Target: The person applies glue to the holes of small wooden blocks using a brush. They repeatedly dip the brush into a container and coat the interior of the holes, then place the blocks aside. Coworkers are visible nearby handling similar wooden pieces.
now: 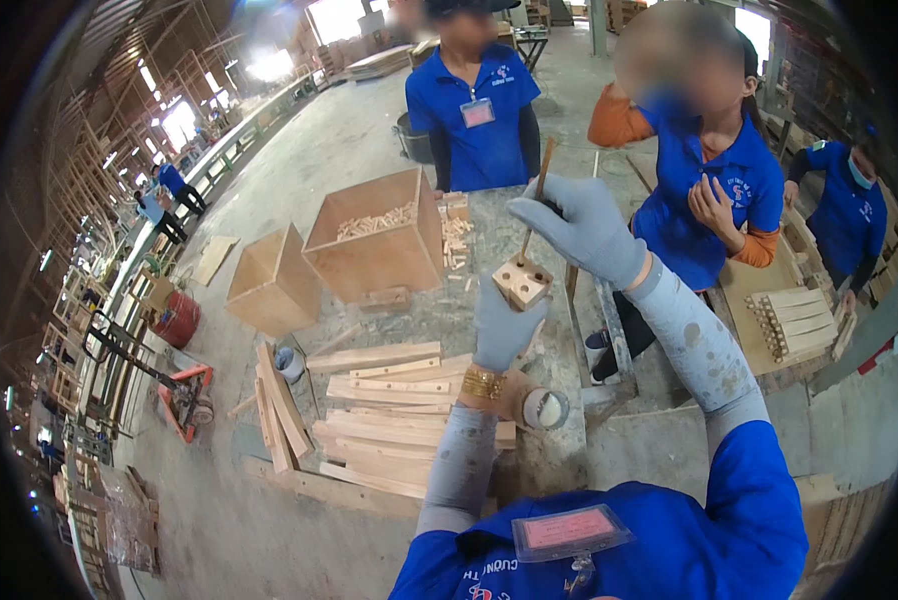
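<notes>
Above the tabletop (439, 320) the left hand (502, 325) clenches a small wooden block (521, 281) while the right hand (581, 222) grasps a thin stick (536, 192), best kept upright and centred over the hole.

A pink rectangular badge in a clear sleeve (567, 531) hangs on the wearer's blue shirt at the lower edge. A smaller pink badge (477, 112) hangs on the chest of the person standing across the table (559, 450).
</notes>
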### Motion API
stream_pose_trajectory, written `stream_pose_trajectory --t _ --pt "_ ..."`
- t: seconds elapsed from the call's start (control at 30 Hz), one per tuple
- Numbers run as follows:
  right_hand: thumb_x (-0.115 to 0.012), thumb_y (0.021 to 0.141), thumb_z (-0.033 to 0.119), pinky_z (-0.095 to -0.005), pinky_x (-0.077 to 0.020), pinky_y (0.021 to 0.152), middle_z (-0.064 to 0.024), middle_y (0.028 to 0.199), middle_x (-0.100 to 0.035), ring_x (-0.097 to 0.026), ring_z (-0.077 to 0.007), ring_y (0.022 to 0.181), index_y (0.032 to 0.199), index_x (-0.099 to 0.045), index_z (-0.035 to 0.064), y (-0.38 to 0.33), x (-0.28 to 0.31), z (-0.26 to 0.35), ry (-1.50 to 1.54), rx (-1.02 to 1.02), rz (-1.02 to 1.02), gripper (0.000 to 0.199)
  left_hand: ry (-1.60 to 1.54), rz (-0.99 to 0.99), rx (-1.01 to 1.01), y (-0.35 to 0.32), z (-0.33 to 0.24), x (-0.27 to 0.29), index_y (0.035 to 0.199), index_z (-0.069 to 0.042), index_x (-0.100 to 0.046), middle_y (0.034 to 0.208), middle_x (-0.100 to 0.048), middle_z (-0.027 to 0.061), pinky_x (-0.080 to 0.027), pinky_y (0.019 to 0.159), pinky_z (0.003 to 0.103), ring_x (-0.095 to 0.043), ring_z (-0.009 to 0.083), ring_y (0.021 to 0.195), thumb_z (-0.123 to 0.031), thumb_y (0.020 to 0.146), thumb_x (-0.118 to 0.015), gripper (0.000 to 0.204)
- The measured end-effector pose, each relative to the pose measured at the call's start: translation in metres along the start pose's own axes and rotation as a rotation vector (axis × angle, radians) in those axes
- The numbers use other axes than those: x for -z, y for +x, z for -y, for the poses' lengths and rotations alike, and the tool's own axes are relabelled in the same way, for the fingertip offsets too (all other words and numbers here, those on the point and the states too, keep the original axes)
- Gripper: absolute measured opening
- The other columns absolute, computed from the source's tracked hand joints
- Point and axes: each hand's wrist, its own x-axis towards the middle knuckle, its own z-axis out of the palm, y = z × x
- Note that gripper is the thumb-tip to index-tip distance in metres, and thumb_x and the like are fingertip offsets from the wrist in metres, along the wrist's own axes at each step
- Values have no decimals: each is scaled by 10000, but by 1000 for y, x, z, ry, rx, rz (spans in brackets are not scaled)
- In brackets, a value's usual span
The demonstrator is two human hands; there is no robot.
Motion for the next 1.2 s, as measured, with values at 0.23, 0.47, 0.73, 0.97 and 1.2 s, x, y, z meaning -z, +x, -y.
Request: stream_pose_trajectory --t 0.23,0.47,0.73,0.97,1.2 --pt "-635 844 296 -356 -394 477 -149 564 -519 -513 -282 505 716 -579 13 -3 -5 0 -64 41 34 315 -144 -14 -29 -3 5 -6 1114 8 -403 1021 -542 109 -488 762 302 -559 152 901 -118 673 -765 584" --pt "-635 852 251 -343 -384 473 -154 545 -501 -499 -280 467 724 -586 -4 -3 -7 -6 -158 147 25 290 -91 6 -46 -1 7 -7 1118 6 -392 1026 -534 117 -488 764 303 -556 155 898 -106 678 -759 584" --pt "-609 871 265 -359 -404 488 -183 567 -512 -520 -330 499 726 -576 -8 -2 -11 -7 -138 124 -16 311 -118 -29 -46 -1 5 -8 1142 7 -422 1022 -554 112 -488 783 302 -569 156 908 -114 687 -762 581" --pt "-623 861 249 -293 -421 487 -106 594 -573 -558 -170 503 798 -597 -14 0 16 1 136 -194 -137 272 -129 6 -58 4 4 -8 1155 5 -391 1053 -535 106 -483 810 297 -559 156 949 -91 693 -757 596" --pt "-618 871 255 -235 -414 472 -30 604 -590 -534 -49 512 809 -617 -32 -93 18 -29 313 -554 -81 294 -158 -35 -83 5 16 8 1146 -16 -369 1050 -513 99 -490 787 286 -551 149 930 -59 684 -749 599"
